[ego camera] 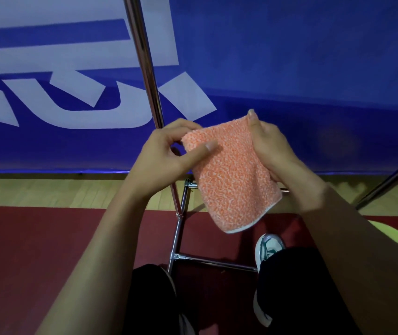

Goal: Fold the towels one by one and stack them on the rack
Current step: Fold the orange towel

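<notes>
Behind everything a blue banner with large white lettering [72, 68] is stretched, and below it a strip of pale wooden floor [48, 192] is met by a dark red floor mat [48, 250]. A chromed metal tube rack [144, 68] is seen rising in front of the banner, with its lower crossbars spread near the floor. A small orange-and-white speckled terry towel with a pale edge binding [231, 180] is held in the air in front of the rack, above its lower bars and clear of the floor; it looks folded. Its upper left corner is pinched by the left hand [164, 155], thumb laid flat on the front, so that grip is clamped on the towel. Its right edge is held by the right hand [273, 151], thumb pressed on the top corner, fingers curled behind. Below, dark trousers and a white shoe with green trim [268, 247] are seen on the mat.
</notes>
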A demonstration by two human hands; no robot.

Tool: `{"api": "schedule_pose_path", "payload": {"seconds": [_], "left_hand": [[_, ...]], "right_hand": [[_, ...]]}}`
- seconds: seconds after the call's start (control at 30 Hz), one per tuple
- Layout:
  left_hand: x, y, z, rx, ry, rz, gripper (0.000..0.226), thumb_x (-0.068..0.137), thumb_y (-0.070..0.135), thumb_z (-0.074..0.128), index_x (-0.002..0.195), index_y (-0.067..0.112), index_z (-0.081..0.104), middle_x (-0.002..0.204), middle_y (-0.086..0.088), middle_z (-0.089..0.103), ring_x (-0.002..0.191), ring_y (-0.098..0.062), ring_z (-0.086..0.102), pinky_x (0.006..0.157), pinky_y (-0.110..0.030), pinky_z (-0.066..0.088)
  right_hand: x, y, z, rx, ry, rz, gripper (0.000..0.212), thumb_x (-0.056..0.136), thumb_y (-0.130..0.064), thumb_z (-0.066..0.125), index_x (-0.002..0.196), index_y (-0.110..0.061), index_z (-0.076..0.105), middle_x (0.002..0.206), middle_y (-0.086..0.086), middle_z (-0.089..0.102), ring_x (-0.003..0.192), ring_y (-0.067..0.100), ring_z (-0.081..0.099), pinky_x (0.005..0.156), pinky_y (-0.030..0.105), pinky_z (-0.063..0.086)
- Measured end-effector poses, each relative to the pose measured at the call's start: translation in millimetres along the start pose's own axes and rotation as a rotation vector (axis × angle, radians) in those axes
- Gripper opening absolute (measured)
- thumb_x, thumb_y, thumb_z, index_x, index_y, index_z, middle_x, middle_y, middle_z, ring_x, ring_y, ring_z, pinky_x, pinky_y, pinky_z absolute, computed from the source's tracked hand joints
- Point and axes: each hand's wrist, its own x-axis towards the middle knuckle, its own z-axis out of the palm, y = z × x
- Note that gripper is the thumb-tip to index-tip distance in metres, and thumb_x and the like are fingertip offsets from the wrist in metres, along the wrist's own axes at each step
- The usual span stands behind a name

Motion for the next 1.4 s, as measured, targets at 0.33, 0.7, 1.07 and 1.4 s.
{"api": "schedule_pose_path", "payload": {"seconds": [0.33,0.7,1.07,1.4], "left_hand": [[4,53,-11,-0.036,0.037,0.013,0.031,0.108,0.03,0.055,0.095,0.004,0.068,0.085,-0.019,0.06,0.079,-0.021,0.058,0.071,-0.044,0.05],[42,181,-81,-0.072,0.076,-0.135,0.035,0.107,0.021,0.058,0.106,-0.013,0.066,0.087,-0.015,0.054,0.068,-0.013,0.062,0.064,-0.02,0.057],[66,263,-122,0.19,0.285,0.126,0.011,0.102,0.008,0.064,0.1,0.012,0.075,0.082,-0.017,0.062,0.073,-0.022,0.068,0.08,-0.043,0.066],[115,258,-122,0.549,0.388,0.041,0.029,0.099,0.012,0.053,0.105,0.02,0.08,0.069,0.005,0.062,0.054,-0.004,0.052,0.048,-0.013,0.038]], "right_hand": [[-30,-15,-8,0.456,-0.095,0.112,0.083,0.087,-0.081,0.046,0.105,-0.005,0.071,0.092,0.011,0.076,0.084,0.021,0.068,0.079,0.04,0.052],[-59,-106,-12,0.859,-0.106,0.024,0.039,0.096,-0.06,0.06,0.115,-0.027,0.07,0.107,0.001,0.079,0.104,0.026,0.074,0.094,0.053,0.059],[-52,-196,-47,0.944,-0.146,-0.085,0.047,0.096,-0.064,0.058,0.119,-0.024,0.069,0.11,0.007,0.078,0.103,0.03,0.075,0.09,0.059,0.059],[-38,-196,-39,0.853,-0.035,-0.037,0.046,0.097,-0.067,0.051,0.114,-0.029,0.07,0.101,0.002,0.08,0.092,0.022,0.077,0.08,0.047,0.064]]}}
